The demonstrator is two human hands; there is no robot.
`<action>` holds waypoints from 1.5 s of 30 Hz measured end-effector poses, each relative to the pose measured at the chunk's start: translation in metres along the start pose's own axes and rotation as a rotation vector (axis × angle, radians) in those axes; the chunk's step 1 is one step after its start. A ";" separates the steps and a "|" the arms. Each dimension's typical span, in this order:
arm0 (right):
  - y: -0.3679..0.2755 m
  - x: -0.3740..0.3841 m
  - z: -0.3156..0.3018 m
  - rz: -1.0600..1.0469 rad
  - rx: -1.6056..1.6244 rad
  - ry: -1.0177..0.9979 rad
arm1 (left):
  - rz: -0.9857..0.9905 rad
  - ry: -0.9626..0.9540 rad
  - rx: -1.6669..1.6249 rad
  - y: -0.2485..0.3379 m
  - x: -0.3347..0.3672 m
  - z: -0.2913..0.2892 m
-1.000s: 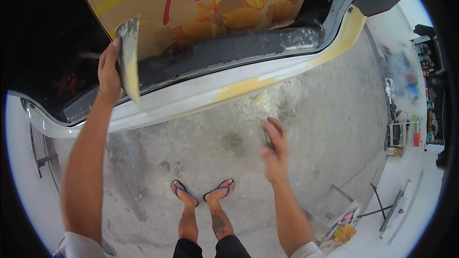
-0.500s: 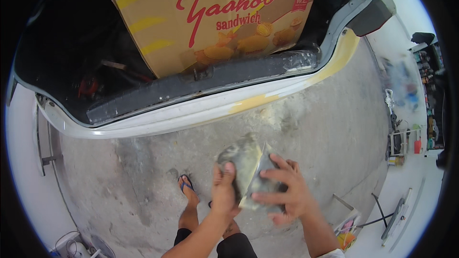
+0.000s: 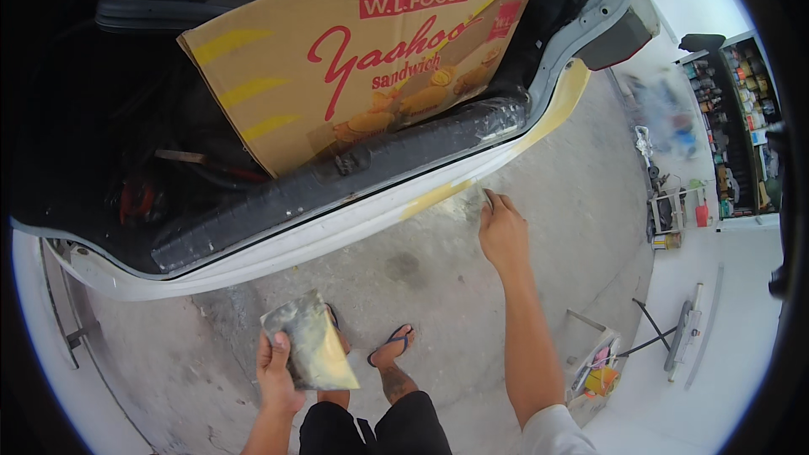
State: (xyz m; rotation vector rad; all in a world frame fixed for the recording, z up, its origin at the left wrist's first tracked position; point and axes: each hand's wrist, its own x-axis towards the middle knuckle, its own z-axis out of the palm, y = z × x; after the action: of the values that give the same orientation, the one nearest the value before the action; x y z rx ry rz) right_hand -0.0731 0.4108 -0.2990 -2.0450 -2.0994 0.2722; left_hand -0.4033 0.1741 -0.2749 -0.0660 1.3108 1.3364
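My left hand (image 3: 278, 375) grips a flat, squarish plate (image 3: 313, 341) by its left edge. Grey smears and pale yellow paste cover the plate's face. My right hand (image 3: 504, 232) reaches out to the white rear bumper (image 3: 337, 244) of a car, fingers closed round a thin flat spreader (image 3: 487, 197), of which only a narrow edge shows. The spreader is beside a yellow filler patch (image 3: 438, 198) on the bumper; whether it touches the bumper I cannot tell.
A large cardboard box (image 3: 286, 76) leans in the open boot above a black sill (image 3: 362, 156). On the right are a shelf of cans (image 3: 746, 118), a small rack (image 3: 670, 211) and a crate of bits (image 3: 594, 371). My sandalled feet (image 3: 392, 345) stand on concrete.
My hands have parted: the left moved down-left with the plate, the right moved up to the bumper with the spreader. The view has shifted too.
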 end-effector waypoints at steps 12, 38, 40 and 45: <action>-0.045 0.004 0.008 -0.029 -0.250 -0.098 | -0.056 0.021 0.046 0.032 0.010 -0.040; 0.086 -0.198 -0.107 0.197 0.376 -0.010 | -0.551 -0.411 0.084 -0.085 -0.022 0.152; 0.135 -0.206 -0.104 0.654 0.922 0.028 | -0.719 -0.450 0.243 -0.119 -0.046 0.165; 0.207 -0.236 -0.102 0.714 1.068 -0.179 | -0.544 -0.499 0.066 -0.198 -0.092 0.208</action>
State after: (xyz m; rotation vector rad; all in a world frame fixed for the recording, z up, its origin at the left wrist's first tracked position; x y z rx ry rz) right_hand 0.1590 0.1796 -0.2589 -1.9070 -0.7784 1.3495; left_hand -0.1022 0.1891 -0.2562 -0.0362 0.8275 0.7752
